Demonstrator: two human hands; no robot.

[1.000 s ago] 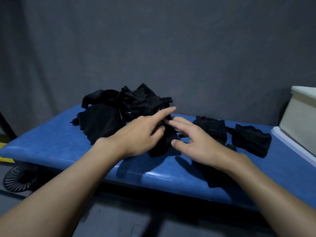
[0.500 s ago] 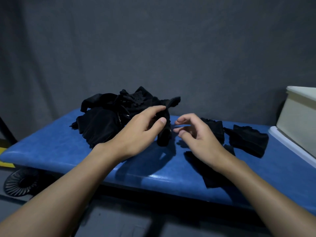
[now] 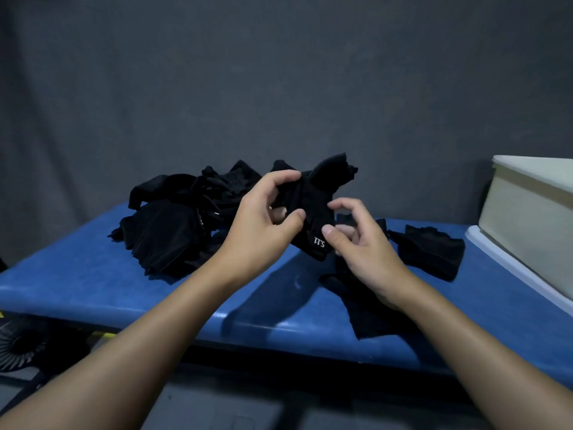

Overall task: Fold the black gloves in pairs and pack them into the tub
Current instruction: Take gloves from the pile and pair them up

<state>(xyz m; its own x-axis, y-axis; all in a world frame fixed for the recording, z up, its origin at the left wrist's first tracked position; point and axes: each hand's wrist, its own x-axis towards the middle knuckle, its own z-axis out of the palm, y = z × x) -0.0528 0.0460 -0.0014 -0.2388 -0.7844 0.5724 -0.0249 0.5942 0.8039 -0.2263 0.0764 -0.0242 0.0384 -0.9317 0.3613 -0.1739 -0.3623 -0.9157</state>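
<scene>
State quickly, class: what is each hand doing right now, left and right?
Left hand: grips the black glove, fingers curled round its upper part.
Right hand: pinches the same glove's lower end beside its white print.

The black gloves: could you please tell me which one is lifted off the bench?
The glove with white print, pinched by the left hand and right hand; the other gloves lie on the bench.
</scene>
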